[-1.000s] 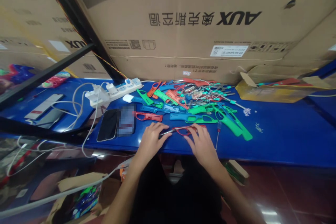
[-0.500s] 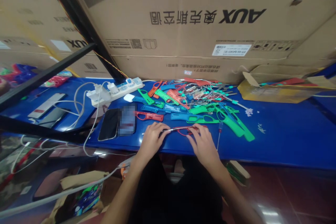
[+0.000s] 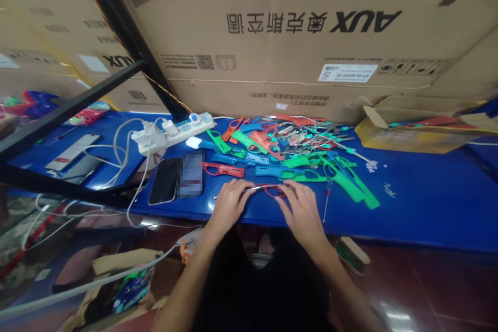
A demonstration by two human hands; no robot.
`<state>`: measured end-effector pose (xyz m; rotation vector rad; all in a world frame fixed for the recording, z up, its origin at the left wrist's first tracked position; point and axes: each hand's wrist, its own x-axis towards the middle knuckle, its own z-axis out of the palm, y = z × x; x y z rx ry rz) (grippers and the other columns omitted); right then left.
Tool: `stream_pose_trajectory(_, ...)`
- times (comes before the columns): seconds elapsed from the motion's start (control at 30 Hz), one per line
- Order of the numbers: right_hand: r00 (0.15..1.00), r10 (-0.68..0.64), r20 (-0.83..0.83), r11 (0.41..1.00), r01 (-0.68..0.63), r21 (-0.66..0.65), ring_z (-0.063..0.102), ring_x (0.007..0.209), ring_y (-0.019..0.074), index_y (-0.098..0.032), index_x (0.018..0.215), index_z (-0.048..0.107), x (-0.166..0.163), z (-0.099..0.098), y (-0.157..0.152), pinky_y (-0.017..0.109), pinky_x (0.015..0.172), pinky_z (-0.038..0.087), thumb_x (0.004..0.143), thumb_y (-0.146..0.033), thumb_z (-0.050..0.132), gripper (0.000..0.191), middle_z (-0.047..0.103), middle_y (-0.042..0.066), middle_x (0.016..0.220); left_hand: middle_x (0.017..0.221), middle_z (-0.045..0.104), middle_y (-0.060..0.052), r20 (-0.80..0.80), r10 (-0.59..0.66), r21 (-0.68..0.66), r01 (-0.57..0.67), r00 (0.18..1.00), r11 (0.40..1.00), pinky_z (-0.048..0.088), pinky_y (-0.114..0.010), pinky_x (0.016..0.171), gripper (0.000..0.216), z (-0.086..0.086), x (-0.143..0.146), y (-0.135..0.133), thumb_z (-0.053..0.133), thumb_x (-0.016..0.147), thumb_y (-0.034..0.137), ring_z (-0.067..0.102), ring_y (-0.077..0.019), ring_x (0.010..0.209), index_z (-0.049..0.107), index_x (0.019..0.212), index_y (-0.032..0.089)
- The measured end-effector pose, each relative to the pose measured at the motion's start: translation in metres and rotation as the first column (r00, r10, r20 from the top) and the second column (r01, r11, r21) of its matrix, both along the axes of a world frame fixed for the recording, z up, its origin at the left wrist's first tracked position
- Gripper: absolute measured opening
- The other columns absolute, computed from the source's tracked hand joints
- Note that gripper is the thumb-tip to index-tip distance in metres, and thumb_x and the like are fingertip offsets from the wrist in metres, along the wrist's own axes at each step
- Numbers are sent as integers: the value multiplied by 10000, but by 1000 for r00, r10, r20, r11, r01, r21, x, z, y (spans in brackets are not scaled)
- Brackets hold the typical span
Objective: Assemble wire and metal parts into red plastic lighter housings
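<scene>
Near the front edge of the blue table, both my hands hold a red gas lighter casing with a thin metal tube at its left end. My left hand pinches the tube end between thumb and fingers. My right hand grips the red handle end, and its fingers hide part of it. To the right of my right hand lies a screwdriver. Just beyond my hands are a blue casing half and another red casing half.
Behind lies a pile of green casings and wired metal igniter parts. Two phones and a power strip with cables are on the left. An open carton stands back right, before a large cardboard wall.
The view has shifted slightly, so the scene sits a little further right. My hands keep their hold on the red casing, with only small finger movement.
</scene>
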<state>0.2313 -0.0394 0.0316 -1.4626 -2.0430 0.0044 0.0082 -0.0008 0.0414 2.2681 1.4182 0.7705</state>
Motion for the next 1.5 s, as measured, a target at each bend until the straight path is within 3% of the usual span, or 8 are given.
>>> stream_pose_trajectory(0.2,984,98,-148,995,-100,-3,584,1139,268,-251,1174,715,-19,-1,19,455,968,472,1037,-336,519,253,652,110,1249,1037,740,-34,14,5,18,-5,1000,1000,438,-347,843,212,-4,0,-2,497,1057,334,638,-207,957,683,1085,235)
stream_pose_trajectory(0.57,976,116,-186,993,-121,-13,584,1095,249,-235,1103,742,-20,-9,30,430,959,453,1026,-313,549,222,668,90,1219,1077,757,-27,-8,-53,25,53,999,998,441,-355,811,229,-1,1,1,490,1059,304,639,-214,974,702,1114,238)
stream_pose_trajectory(0.83,972,122,-200,990,-133,-44,607,1100,247,-266,1096,745,-17,-9,31,429,955,453,1024,-322,549,216,693,73,1169,1068,738,-55,86,-139,9,139,987,990,501,-363,904,230,-3,2,5,556,1029,319,657,-214,1000,715,1178,243)
stream_pose_trajectory(1.3,962,126,-240,989,-141,-46,630,1039,224,-274,1013,774,-16,-11,32,413,930,454,1019,-322,572,207,728,46,1083,1060,742,-51,17,-142,65,140,990,988,473,-353,812,258,-3,3,4,538,1038,307,648,-211,961,722,1216,281)
stream_pose_trajectory(1.5,965,149,-216,987,-158,-29,630,1042,228,-313,1073,785,-15,-13,32,421,927,462,999,-294,605,195,737,44,1094,1046,741,-59,-1,-134,73,134,991,988,478,-352,801,272,-3,3,4,520,1045,319,646,-208,937,729,1215,278)
